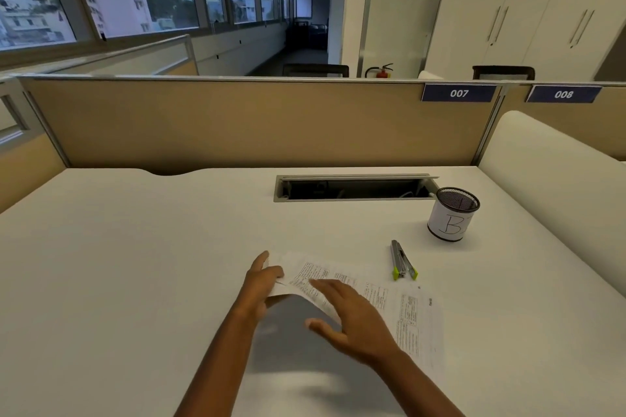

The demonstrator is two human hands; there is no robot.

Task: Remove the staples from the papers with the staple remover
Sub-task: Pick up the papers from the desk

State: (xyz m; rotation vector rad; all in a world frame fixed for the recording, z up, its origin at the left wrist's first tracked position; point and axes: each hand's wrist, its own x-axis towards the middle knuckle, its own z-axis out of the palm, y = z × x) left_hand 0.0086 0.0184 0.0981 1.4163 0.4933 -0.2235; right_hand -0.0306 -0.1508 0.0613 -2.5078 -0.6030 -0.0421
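The papers (399,301) lie on a white desk (135,247) in front of the person, printed side up, running from the left hand towards the near right. The left hand (261,284) grips their left end, thumb laid on top and forefinger stretched along the edge; that end is lifted off the desk and casts a dark shadow beneath it. The right hand (352,315) is palm down over the middle of the sheets with its fingers straight and spread and the thumb out to the left. It holds nothing, and whether it touches the paper or hovers just above it cannot be told. The staple remover (402,261) – silver with green tips – lies flat on the desk just beyond the far right edge of the papers, apart from both hands. Further back and to the right stands a black mesh cup (452,218) wrapped in a white sheet marked "B". Behind it a cable slot (352,188) is open in the desktop, before a tan partition (237,122) that carries a blue label reading 007 (459,93).
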